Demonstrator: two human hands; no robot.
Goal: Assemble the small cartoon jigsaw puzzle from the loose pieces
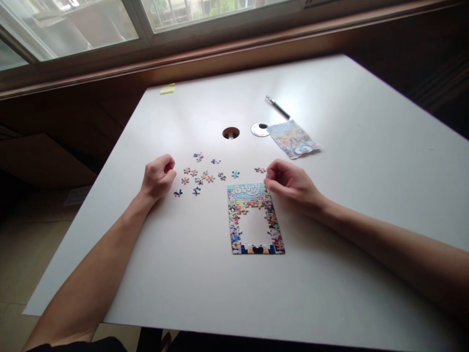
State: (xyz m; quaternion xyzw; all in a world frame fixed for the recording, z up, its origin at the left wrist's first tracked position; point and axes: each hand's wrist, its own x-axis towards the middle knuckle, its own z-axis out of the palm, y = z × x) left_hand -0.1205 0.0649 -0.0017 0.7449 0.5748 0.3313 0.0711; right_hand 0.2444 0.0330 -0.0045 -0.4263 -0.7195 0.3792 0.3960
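Cardboard puzzle (246, 192) looks border-done, just the middle left, with loose pieces (210, 179) around 11 o'clock, left hand (157, 177) fisted at 10, right hand (293, 187) pinched at 1, can't tell if holding any.

Looking from head height — forward and down, from above the near edge of the white table (176, 288) — across to the window (88, 24) on the far side.

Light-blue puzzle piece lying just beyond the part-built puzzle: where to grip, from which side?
Pinch the light-blue piece by its left and right edges, coming from above. It lies flat, so its edges likely offer the best hold; bare table flanks it, while the part-built puzzle crowds its near side.
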